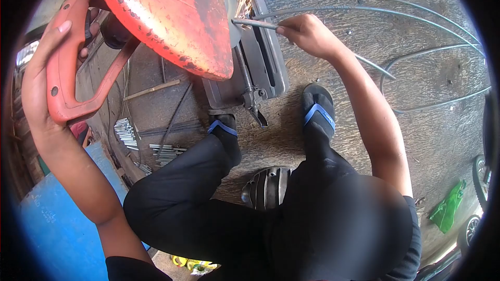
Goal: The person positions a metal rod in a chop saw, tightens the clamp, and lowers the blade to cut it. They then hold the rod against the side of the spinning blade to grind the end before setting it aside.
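Observation:
My left hand [37,80] is wrapped round the red handle [58,70] of a chop saw, its thumb along the grip and fingertips near the black trigger. The saw's worn red guard [172,18] covers most of the cutting disc [233,8]. Sparks [244,2] fly by the disc. My right hand [308,34] pinches a thin metal rod [256,23], whose near end lies at the disc's edge. Beneath is the saw's dark base [219,91], with a threaded vise screw [243,67] along it.
Long bent rods [396,10] curve over the floor at right. Short cut rod pieces [125,133] lie in piles at left, near a blue panel [67,208]. My sandalled feet [319,109] flank the base's near end. A green bag [448,207] lies far right, near wheels [471,226].

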`<state>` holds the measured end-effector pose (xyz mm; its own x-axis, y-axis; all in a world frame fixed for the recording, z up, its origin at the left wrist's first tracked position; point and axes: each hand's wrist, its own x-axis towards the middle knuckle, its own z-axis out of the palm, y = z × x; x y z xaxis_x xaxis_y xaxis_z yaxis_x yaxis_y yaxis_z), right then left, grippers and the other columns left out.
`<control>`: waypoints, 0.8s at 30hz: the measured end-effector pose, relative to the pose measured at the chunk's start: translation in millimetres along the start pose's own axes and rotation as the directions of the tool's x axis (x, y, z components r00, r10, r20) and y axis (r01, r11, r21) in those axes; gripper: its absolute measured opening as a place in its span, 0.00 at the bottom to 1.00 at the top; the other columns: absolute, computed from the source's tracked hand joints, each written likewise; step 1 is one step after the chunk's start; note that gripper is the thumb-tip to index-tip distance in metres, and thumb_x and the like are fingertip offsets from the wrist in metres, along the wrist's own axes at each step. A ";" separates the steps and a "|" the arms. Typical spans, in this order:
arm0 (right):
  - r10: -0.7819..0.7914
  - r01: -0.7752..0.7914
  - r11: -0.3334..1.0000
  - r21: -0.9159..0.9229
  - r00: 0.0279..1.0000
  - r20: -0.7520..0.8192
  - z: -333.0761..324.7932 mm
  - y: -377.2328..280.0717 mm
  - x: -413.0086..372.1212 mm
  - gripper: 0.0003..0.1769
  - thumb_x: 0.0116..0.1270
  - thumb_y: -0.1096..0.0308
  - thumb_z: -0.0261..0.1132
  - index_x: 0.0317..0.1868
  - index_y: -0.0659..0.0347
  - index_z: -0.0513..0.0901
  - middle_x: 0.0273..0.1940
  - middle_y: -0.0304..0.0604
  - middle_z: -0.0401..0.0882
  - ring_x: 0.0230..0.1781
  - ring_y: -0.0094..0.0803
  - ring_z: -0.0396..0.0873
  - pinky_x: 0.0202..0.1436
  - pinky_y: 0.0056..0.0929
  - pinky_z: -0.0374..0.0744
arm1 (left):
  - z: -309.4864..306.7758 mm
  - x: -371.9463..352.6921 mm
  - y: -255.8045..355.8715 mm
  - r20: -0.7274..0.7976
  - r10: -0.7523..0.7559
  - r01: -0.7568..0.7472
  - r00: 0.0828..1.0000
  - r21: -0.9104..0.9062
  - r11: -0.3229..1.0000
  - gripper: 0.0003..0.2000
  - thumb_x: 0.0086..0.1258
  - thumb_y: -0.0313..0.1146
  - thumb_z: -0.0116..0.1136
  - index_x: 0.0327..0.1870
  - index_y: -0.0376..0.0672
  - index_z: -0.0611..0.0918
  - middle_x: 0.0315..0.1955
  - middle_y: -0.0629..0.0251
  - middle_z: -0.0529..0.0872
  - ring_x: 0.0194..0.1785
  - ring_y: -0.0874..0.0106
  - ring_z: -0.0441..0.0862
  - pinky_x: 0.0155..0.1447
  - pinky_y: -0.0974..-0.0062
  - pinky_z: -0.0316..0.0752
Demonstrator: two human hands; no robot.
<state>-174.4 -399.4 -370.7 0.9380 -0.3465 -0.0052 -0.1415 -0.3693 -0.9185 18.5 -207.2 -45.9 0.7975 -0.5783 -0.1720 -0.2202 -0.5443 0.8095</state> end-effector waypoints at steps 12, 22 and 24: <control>-0.051 0.070 0.995 0.074 0.971 -0.232 19.5 5.6 -11.3 0.14 0.60 0.65 0.66 0.41 0.67 0.84 0.28 0.57 0.81 0.28 0.45 0.82 0.37 0.34 0.78 | 1.0 -0.3 0.7 0.014 0.011 -0.011 1.000 0.005 1.000 0.23 0.65 0.33 0.58 0.59 0.32 0.72 0.48 0.59 0.81 0.45 0.75 0.80 0.44 0.83 0.73; 0.071 -0.072 0.997 0.009 0.996 0.062 -2.4 -12.8 -9.4 0.15 0.65 0.65 0.56 0.45 0.68 0.78 0.34 0.51 0.81 0.37 0.39 0.80 0.45 0.36 0.77 | 4.3 -3.3 1.0 0.027 0.000 0.000 1.000 -0.011 1.000 0.24 0.66 0.32 0.57 0.61 0.31 0.70 0.47 0.56 0.81 0.46 0.73 0.81 0.45 0.81 0.75; 0.034 -0.034 0.999 0.000 0.999 0.020 1.2 -11.1 -9.4 0.14 0.65 0.67 0.57 0.45 0.68 0.78 0.34 0.52 0.81 0.36 0.40 0.80 0.44 0.37 0.76 | 4.7 -3.6 1.1 0.033 -0.005 0.005 0.999 -0.024 1.000 0.24 0.66 0.32 0.57 0.61 0.31 0.70 0.48 0.57 0.81 0.46 0.72 0.81 0.46 0.81 0.75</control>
<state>-181.3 -391.1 -360.9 0.9388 -0.3416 -0.0443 -0.1735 -0.3577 -0.9176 12.8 -208.6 -47.0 0.7795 -0.5956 -0.1942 -0.2023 -0.5327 0.8218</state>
